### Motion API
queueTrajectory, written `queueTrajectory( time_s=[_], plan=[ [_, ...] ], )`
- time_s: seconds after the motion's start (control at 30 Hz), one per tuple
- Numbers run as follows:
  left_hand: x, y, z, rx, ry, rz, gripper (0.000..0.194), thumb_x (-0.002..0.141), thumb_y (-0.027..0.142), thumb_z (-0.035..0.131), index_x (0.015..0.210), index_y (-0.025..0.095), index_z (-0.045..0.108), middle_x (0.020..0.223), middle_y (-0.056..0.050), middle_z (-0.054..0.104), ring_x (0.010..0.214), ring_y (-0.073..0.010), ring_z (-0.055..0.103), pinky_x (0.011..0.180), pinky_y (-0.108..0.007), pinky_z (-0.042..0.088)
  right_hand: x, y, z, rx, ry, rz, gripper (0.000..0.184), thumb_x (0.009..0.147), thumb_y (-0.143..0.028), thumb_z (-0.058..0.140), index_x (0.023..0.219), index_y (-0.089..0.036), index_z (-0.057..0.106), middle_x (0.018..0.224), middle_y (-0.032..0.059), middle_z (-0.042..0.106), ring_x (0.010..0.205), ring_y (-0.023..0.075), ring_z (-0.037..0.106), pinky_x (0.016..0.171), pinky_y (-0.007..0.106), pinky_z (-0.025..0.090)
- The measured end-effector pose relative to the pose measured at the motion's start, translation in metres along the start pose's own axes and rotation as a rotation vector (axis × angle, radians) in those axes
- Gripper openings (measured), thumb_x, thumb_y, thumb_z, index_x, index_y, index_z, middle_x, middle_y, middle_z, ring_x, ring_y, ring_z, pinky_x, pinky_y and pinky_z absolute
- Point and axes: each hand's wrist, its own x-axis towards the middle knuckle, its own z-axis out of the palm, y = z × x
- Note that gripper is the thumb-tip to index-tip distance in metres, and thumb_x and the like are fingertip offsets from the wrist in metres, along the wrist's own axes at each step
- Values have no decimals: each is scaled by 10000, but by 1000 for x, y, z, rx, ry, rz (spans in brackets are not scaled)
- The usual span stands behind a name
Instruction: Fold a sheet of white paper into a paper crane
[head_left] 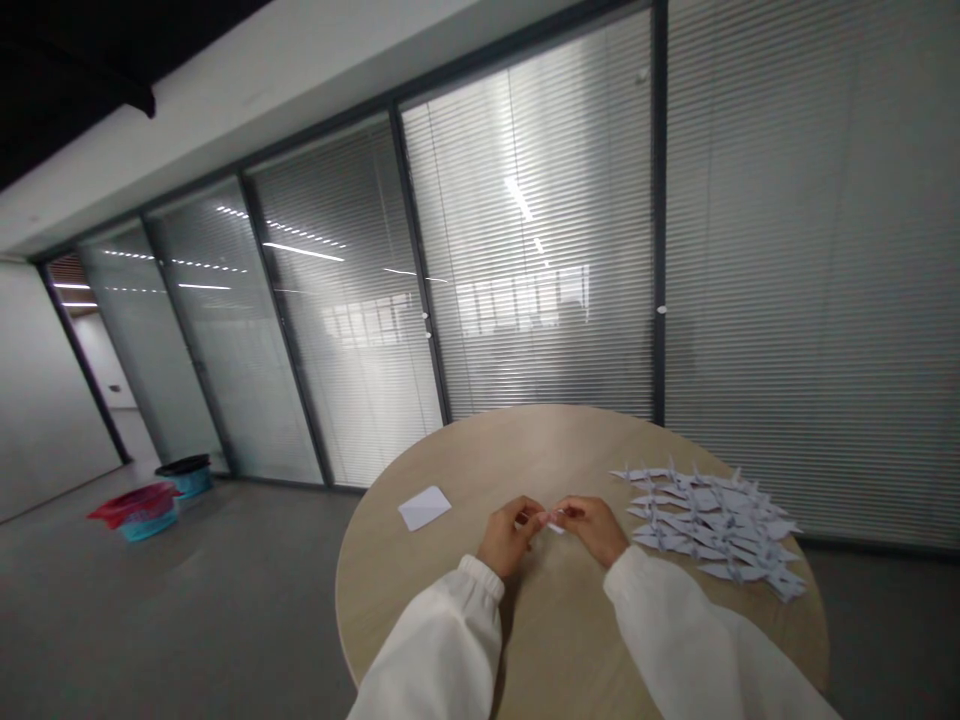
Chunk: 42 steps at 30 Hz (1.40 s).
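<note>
Over at the round wooden desk (pixel 555 450), both hands are up near the middle, close together. The left hand (pixel 510 535) and the right hand (pixel 592 527) each have their grip pinched on a tiny bit of white paper (pixel 556 527), held between them just above the desk. Just beside the right hand there's a big bunch of folded paper cranes (pixel 709 530), and a plain white paper square (pixel 424 507) sits off to the left. Down on the floor (pixel 247 600), past the desk, there's a blue basket (pixel 139 527) with something red on top.
</note>
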Motion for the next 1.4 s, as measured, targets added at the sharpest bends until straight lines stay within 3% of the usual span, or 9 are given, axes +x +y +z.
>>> queueTrajectory(
  time_s=[0.23, 0.37, 0.63, 1.03, 1.27, 1.4],
  plan=[
    [4, -4, -3, -28, 23, -75, 340, 713, 441, 538, 622, 116, 582, 541, -22, 569, 467, -97, 493, 462, -203, 395, 1, 1, 0, 2, -19, -61, 361, 729, -462, 518, 748, -137, 675, 725, 62, 669, 697, 188, 593, 658, 266, 430],
    [3, -7, -3, -60, 17, -67, 335, 719, 445, 525, 645, 122, 577, 544, -12, 563, 461, -93, 489, 453, -201, 390, 1, 0, -2, -33, 1, -65, 361, 738, -458, 503, 736, -139, 671, 709, 59, 668, 688, 185, 592, 650, 261, 433],
    [1, -11, 2, -90, -146, -127, 417, 682, 532, 535, 758, 126, 589, 625, -30, 617, 544, -130, 569, 456, -209, 402, 0, 1, 0, -120, -43, -61, 292, 729, -378, 511, 688, -157, 697, 665, 56, 676, 627, 170, 592, 593, 244, 428],
    [2, -9, 0, -149, -46, -119, 371, 695, 488, 542, 651, 120, 557, 582, -39, 626, 475, -108, 543, 453, -203, 380, -1, 1, 2, -33, -52, -25, 326, 706, -447, 543, 721, -157, 692, 695, 49, 681, 660, 178, 586, 608, 253, 431],
    [3, -10, 3, -145, -84, -164, 389, 678, 513, 544, 678, 124, 541, 577, -34, 624, 474, -115, 556, 434, -203, 385, 0, 2, 3, -106, -18, 9, 318, 699, -435, 544, 657, -149, 675, 599, 25, 644, 585, 151, 553, 559, 234, 406],
    [0, -9, 2, -101, -114, -144, 391, 728, 525, 469, 724, 138, 523, 562, -19, 608, 453, -117, 548, 403, -205, 378, 0, 4, 3, -97, -32, 4, 318, 714, -422, 527, 698, -139, 671, 658, 45, 658, 623, 164, 570, 593, 249, 419]
  ],
)
